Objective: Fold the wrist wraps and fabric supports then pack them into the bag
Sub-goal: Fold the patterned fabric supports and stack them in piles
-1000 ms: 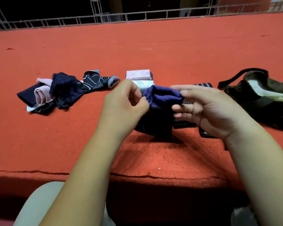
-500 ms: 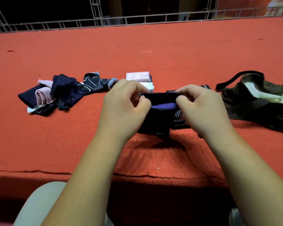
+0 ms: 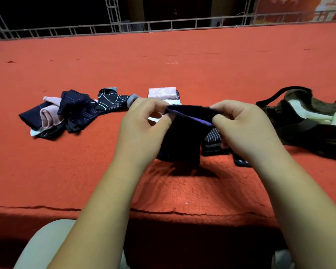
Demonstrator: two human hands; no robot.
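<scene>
A dark navy fabric support (image 3: 179, 140) with a purple inner band hangs just above the red surface. My left hand (image 3: 142, 131) pinches its upper left edge and my right hand (image 3: 244, 129) pinches its upper right edge, so the top opening is stretched wide between them. A loose heap of unfolded wraps (image 3: 66, 111), navy, pink and patterned, lies at the left. A small stack of folded pieces (image 3: 162, 93), pink on top, sits behind my hands. The dark olive bag (image 3: 306, 123) lies open at the right.
A striped dark wrap (image 3: 211, 140) lies on the red carpet under my right hand. The carpeted platform's front edge (image 3: 173, 212) runs just below my forearms. A metal railing (image 3: 163, 26) lines the far side.
Both hands moved from bunching the navy support to pinching its top edge and pulling it apart. The opening is now wider and flatter than half a second ago.
</scene>
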